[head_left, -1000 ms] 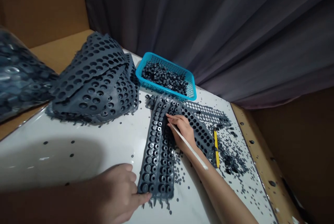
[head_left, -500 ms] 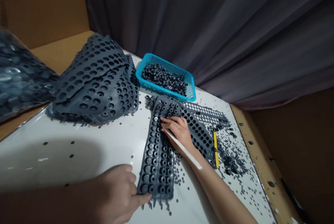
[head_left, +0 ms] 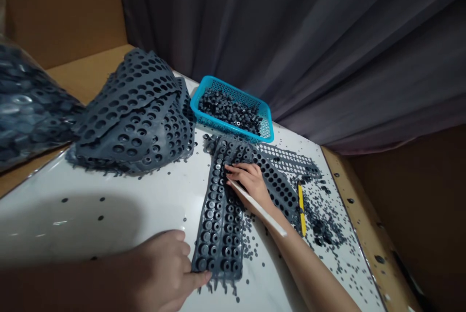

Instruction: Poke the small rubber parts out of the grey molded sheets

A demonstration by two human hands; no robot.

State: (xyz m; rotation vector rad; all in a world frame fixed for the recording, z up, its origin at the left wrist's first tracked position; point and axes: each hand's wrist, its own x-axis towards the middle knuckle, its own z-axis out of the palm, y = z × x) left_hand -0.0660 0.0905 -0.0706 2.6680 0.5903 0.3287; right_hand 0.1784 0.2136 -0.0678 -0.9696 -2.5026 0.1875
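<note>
Right hand (head_left: 251,187) closed on white stick (head_left: 258,209) over perforated rubber sheet (head_left: 218,215); left hand (head_left: 160,264) open, at sheet's near end.

The left hand (head_left: 160,266) is resting spread in shadow, while the right hand (head_left: 250,185) is bending downward, its fingers apparently curling, forearm (head_left: 309,268) slanting inward.
</note>
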